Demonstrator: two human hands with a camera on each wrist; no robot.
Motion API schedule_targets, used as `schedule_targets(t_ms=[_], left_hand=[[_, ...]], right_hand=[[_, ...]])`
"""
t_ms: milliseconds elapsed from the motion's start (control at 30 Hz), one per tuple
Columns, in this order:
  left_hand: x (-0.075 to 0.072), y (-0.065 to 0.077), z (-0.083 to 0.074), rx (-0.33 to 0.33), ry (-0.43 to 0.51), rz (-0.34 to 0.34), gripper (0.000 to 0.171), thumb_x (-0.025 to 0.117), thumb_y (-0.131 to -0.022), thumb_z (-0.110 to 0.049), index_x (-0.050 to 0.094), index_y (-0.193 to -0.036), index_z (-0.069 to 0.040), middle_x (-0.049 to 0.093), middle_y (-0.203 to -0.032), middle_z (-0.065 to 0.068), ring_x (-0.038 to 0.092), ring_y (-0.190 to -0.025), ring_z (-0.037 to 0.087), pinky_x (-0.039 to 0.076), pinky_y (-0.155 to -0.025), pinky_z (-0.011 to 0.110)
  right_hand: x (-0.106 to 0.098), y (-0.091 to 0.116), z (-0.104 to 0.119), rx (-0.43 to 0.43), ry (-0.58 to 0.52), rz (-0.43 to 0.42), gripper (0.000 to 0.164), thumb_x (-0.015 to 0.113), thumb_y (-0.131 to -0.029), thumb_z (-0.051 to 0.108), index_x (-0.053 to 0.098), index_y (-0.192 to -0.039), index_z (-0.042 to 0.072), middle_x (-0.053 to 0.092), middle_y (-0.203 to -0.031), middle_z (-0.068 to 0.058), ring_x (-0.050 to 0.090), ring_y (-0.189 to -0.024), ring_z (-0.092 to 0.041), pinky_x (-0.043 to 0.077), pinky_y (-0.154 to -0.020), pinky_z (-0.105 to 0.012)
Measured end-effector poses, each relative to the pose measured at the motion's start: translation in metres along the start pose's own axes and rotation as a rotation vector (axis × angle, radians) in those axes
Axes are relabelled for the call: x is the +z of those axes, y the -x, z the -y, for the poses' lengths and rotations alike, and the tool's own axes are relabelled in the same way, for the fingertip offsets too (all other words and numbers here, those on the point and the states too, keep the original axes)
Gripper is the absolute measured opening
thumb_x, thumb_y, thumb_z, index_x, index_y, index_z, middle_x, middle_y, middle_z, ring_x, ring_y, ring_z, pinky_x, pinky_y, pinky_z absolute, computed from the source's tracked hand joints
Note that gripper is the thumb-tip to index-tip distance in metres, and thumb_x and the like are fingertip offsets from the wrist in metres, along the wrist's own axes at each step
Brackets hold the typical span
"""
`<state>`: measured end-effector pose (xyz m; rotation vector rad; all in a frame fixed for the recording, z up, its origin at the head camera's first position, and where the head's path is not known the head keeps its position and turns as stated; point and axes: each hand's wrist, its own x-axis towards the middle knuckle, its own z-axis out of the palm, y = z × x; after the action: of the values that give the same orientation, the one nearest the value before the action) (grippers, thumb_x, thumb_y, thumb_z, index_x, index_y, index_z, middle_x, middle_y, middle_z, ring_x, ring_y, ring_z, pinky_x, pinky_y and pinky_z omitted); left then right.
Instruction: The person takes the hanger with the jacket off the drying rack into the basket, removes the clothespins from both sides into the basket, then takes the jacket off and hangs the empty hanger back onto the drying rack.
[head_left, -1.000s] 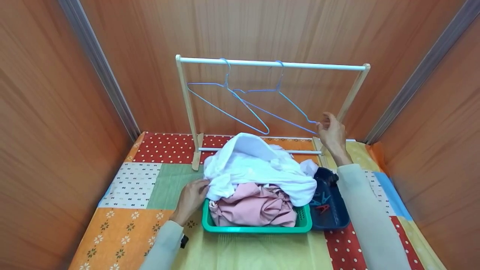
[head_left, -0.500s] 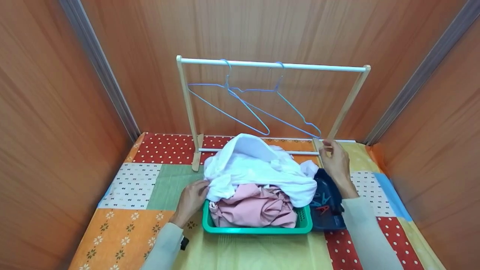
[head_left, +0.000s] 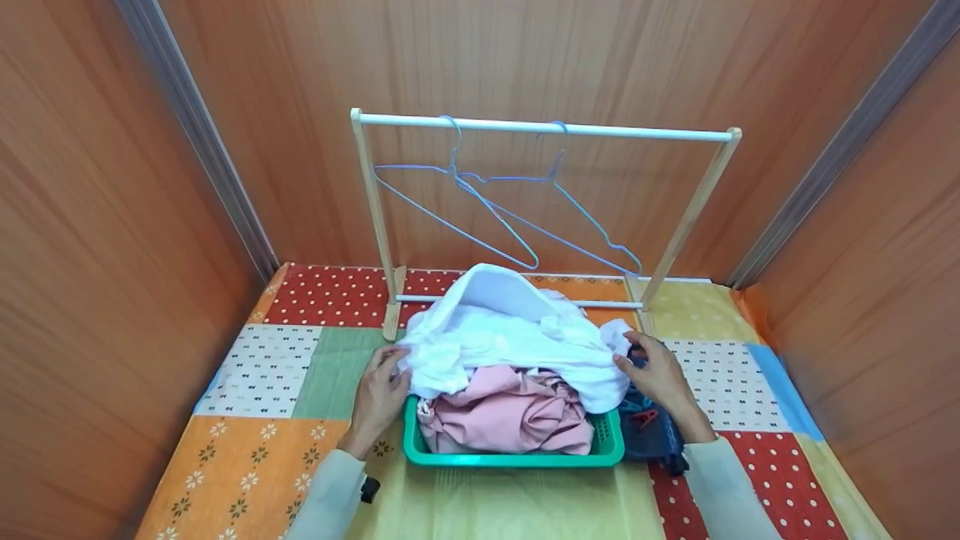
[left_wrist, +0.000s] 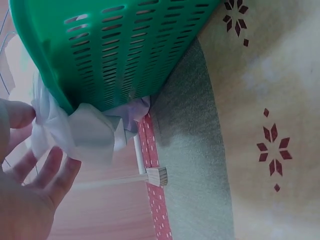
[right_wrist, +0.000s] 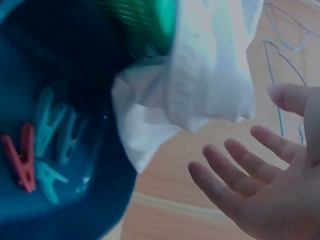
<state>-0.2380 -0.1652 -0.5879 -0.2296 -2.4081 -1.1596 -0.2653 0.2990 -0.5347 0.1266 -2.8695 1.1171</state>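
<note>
A white garment point(head_left: 517, 337) lies heaped over a pink cloth point(head_left: 517, 416) in a green basket point(head_left: 517, 459). My left hand point(head_left: 381, 390) is at the garment's left edge. In the left wrist view its thumb and fingers point(left_wrist: 65, 175) stand apart, around a fold of the white fabric point(left_wrist: 92, 130). My right hand point(head_left: 660, 375) is at the garment's right end. The right wrist view has its fingers point(right_wrist: 240, 170) spread beside the hanging white fabric point(right_wrist: 210, 75), apart from it.
Behind the basket stands a rack with a white top bar point(head_left: 502, 126). Two blue wire hangers, a left one point(head_left: 450, 217) and a right one point(head_left: 592, 217), hang there. A dark blue tray point(head_left: 652, 442) with several clothespins point(right_wrist: 22, 160) is right of the basket. Patchwork cloth point(head_left: 255, 465) covers the table.
My right hand has come down from the right hanger to the garment's right end; that hanger has swung slightly. My left hand has shifted a little up along the garment's left edge, its fingers spreading.
</note>
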Motion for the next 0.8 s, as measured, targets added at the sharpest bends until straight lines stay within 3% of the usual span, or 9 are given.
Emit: schedule_targets(t_ms=[67,200,300,400,500,633,800], left_hand=[[0.000,0.000,0.000,-0.029,0.000,-0.003,0.042,0.067,-0.092,-0.008,0.059,-0.133,-0.008,0.048,-0.132,0.015,0.060,-0.090,0.027,0.055,-0.073,0.043],[-0.002,0.000,0.005,-0.159,0.033,0.076,0.058,0.065,-0.094,-0.016,0.042,-0.147,-0.010,0.040,-0.144,0.021,0.056,-0.116,0.038,0.051,-0.090,0.054],[-0.003,0.001,0.008,-0.280,0.091,0.170,0.054,0.061,-0.098,-0.023,0.043,-0.146,-0.009,0.053,-0.141,0.021,0.057,-0.124,0.037,0.048,-0.099,0.056],[-0.003,0.001,0.011,-0.339,0.121,0.207,0.041,0.059,-0.099,-0.024,0.057,-0.135,-0.005,0.067,-0.125,0.020,0.064,-0.115,0.034,0.053,-0.095,0.051],[-0.003,0.001,0.010,-0.346,0.122,0.170,0.033,0.060,-0.098,-0.020,0.064,-0.127,-0.004,0.070,-0.119,0.017,0.067,-0.109,0.031,0.055,-0.092,0.048],[-0.005,-0.002,0.001,-0.343,0.125,0.075,0.030,0.063,-0.096,-0.016,0.066,-0.122,-0.003,0.070,-0.118,0.016,0.067,-0.107,0.030,0.054,-0.092,0.049],[-0.011,-0.008,-0.019,-0.287,0.164,-0.009,0.027,0.066,-0.093,-0.011,0.068,-0.119,-0.004,0.073,-0.111,0.014,0.069,-0.101,0.029,0.055,-0.090,0.048]], right_hand=[[0.003,0.003,-0.003,0.002,0.035,0.034,0.061,0.065,-0.094,0.037,0.045,-0.145,0.010,0.051,-0.143,-0.018,0.057,-0.121,-0.036,0.051,-0.096,-0.050],[0.010,0.007,-0.007,-0.014,0.068,0.073,0.059,0.067,-0.093,0.036,0.048,-0.143,0.012,0.057,-0.137,-0.017,0.058,-0.107,-0.029,0.049,-0.087,-0.043],[0.016,0.008,-0.009,0.002,0.054,0.097,0.054,0.066,-0.094,0.027,0.049,-0.143,0.012,0.057,-0.136,-0.018,0.055,-0.106,-0.028,0.046,-0.089,-0.044],[0.021,0.008,-0.010,0.014,0.050,0.101,0.049,0.065,-0.095,0.020,0.052,-0.141,0.009,0.056,-0.138,-0.021,0.055,-0.111,-0.029,0.046,-0.094,-0.048],[0.024,0.007,-0.010,0.010,0.055,0.065,0.042,0.064,-0.095,0.016,0.057,-0.135,0.008,0.062,-0.130,-0.020,0.059,-0.100,-0.026,0.049,-0.084,-0.041],[0.022,0.006,-0.006,-0.006,0.046,-0.031,0.035,0.065,-0.093,0.013,0.063,-0.128,0.006,0.069,-0.110,-0.016,0.056,-0.067,-0.016,0.043,-0.059,-0.027],[0.016,0.008,0.006,-0.052,0.014,-0.135,0.031,0.067,-0.091,0.010,0.067,-0.121,0.002,0.070,-0.097,-0.015,0.049,-0.054,-0.009,0.038,-0.051,-0.021]])
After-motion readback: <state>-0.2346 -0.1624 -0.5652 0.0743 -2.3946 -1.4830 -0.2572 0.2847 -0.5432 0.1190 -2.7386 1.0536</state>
